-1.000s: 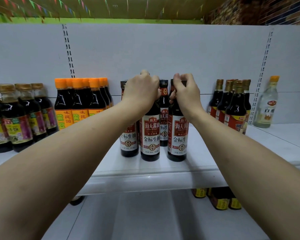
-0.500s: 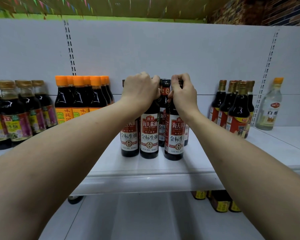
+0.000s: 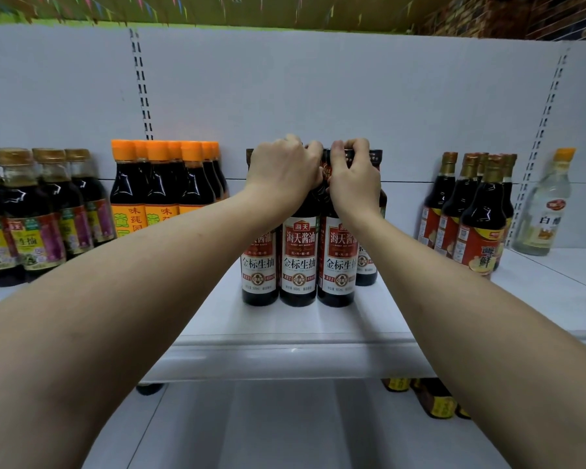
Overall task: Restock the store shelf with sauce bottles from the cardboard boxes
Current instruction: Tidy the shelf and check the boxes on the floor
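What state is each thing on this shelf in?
Left hand: grips top of middle red-labelled dark soy sauce bottle, upright on white shelf.
Right hand: grips top of right red-labelled bottle, upright.
Orange-capped dark bottles: upright, capped.
Clear yellow-capped bottle: upright, capped.

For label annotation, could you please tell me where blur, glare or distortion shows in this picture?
Head view: centre sauce bottles sharp and legible; gold-capped bottles at right slightly smeared; white glints on the orange-capped bottles; wide-angle lens bows the shelf edge.

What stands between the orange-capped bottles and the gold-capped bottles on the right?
Head view: the soy sauce bottles, their tops gripped by the left hand and right hand.
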Motion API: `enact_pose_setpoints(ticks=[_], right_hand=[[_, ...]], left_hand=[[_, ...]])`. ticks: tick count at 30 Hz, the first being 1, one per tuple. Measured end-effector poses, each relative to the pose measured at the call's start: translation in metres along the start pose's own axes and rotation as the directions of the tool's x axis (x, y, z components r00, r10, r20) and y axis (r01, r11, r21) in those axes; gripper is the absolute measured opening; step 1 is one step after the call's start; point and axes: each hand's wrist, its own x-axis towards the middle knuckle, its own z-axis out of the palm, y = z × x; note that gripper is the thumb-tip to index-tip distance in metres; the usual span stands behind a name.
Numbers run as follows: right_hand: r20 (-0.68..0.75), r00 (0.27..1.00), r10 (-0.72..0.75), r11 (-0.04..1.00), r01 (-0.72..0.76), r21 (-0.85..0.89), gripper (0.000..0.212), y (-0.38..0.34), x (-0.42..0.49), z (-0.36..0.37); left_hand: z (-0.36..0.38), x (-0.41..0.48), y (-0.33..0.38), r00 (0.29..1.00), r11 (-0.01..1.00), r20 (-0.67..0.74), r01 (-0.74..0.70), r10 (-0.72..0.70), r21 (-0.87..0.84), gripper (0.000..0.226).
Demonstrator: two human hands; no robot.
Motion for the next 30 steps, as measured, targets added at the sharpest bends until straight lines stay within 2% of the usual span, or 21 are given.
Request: enact_pose_setpoints(ticks=[11, 17, 20, 23, 30], right_hand=[[-0.043, 0.999, -0.003, 0.99, -0.003, -0.139, 0.031, -0.001, 0.001, 0.004], [0.021, 0.999, 0.024, 0.973, -0.019, -0.23, 0.044, -0.007, 0.002, 0.0], [0.051, 0.997, 0.061, 0.967, -0.046, -0.249, 0.062, -0.015, -0.002, -0.011], [0.1, 0.995, 0.029, 0.954, 0.002, -0.301, 0.071, -0.018, -0.013, -0.029], [0.228, 0.972, -0.051, 0.877, 0.153, -0.456, 0.079, -0.016, -0.029, -0.067]], left_hand=[[0.005, -0.002, -0.003, 1.0, 1.0, 0.024, -0.016, 0.016, 0.001, 0.032], [-0.003, -0.001, -0.009, 0.996, 0.997, 0.06, -0.075, 0.073, 0.022, 0.043], [-0.009, -0.003, -0.01, 0.996, 0.999, 0.084, -0.032, 0.028, 0.039, 0.056], [-0.017, -0.007, -0.007, 0.994, 0.998, 0.1, 0.036, -0.042, 0.056, 0.07], [-0.04, -0.034, -0.018, 0.979, 0.988, 0.134, 0.156, -0.154, -0.002, 0.072]])
